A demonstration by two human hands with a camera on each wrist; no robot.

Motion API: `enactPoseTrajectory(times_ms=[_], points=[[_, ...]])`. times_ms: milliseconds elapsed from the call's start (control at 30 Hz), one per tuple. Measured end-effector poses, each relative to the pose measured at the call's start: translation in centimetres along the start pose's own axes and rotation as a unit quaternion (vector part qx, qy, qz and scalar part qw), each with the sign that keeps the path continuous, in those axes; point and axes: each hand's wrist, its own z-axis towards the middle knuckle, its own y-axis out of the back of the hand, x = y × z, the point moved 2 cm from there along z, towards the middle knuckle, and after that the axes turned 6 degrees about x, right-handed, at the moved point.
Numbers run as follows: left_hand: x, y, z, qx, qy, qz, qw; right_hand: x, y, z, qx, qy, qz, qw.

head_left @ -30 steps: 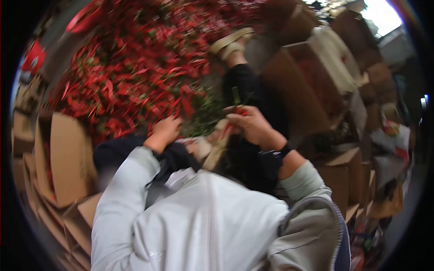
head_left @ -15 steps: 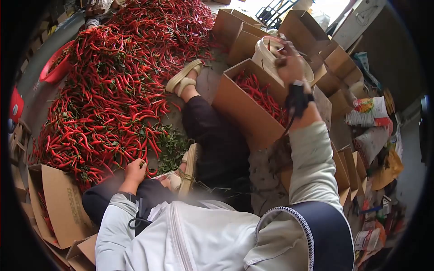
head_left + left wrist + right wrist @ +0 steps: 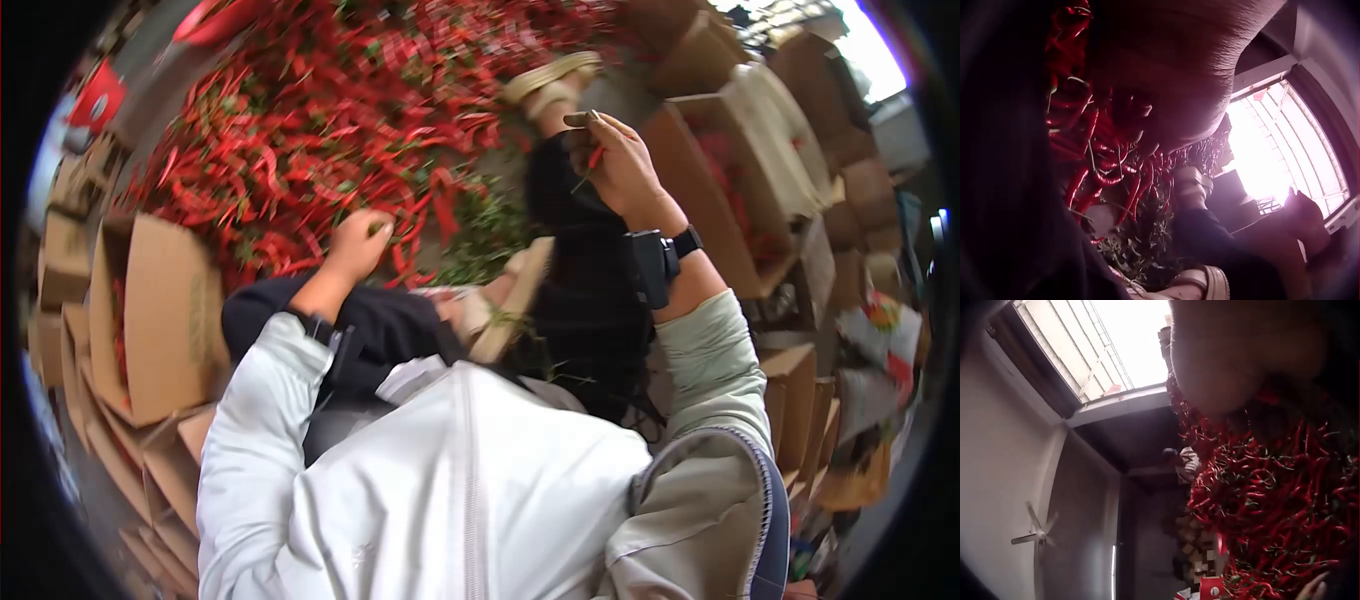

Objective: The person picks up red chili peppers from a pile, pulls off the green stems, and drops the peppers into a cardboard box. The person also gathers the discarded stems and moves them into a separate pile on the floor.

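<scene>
Floor (image 3: 625, 90) beneath a heap of chillies (image 3: 300, 180), where sorting seems underway: right of it, the right hand (image 3: 622, 168) pinches a chilli (image 3: 596, 157), which next wants a gentle release; at its near edge, the left hand's (image 3: 358, 245) hold is unclear.

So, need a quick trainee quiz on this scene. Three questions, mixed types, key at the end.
1. True or false: the left hand is reaching into a cardboard box.
2. The green sprigs lie: a) inside a bucket, b) beside the chilli pile, c) on a stool.
3. Fill in: the chilli at the fingers of the right hand is coloured ____.

Key: 1 false; 2 b; 3 red.
</scene>
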Motion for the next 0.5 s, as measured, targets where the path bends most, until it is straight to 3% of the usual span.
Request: enactPoseTrajectory(times_ms=[100,133,167,267,333,367,433,467,500], points=[[1.7,0.4,-0.1,-0.031,0.06,-0.064,0.996,-7.0,-0.7,3.5,0.115,-0.029,-0.092,0.989],[2.0,0.3,-0.1,-0.04,0.087,-0.099,0.99,-6.3,-4.3,1.6,0.063,-0.08,-0.225,0.969],[2.2,0.1,-0.1,-0.043,0.097,-0.098,0.99,-8.0,-4.7,2.0,0.138,-0.106,-0.252,0.952],[2.9,-0.7,0.0,-0.03,0.161,-0.282,0.945,-13.4,-5.0,3.3,0.161,-0.135,-0.264,0.941],[2.7,-0.7,0.3,-0.014,0.17,-0.25,0.953,-15.3,-5.3,4.0,0.136,-0.07,-0.412,0.898],[2.5,-0.7,0.5,0.004,0.172,-0.219,0.961,-16.1,-5.1,4.5,0.14,-0.075,-0.411,0.898],[2.3,-1.0,0.9,0.018,0.19,-0.16,0.969,-16.7,-5.8,5.0,0.12,-0.109,-0.552,0.818],[1.8,-1.2,1.2,0.019,0.155,-0.094,0.983,-17.2,-6.2,5.2,0.124,-0.114,-0.552,0.817],[1.5,-1.5,1.4,0.02,0.118,-0.029,0.992,-17.7,-6.7,5.5,0.12,-0.12,-0.599,0.783]])
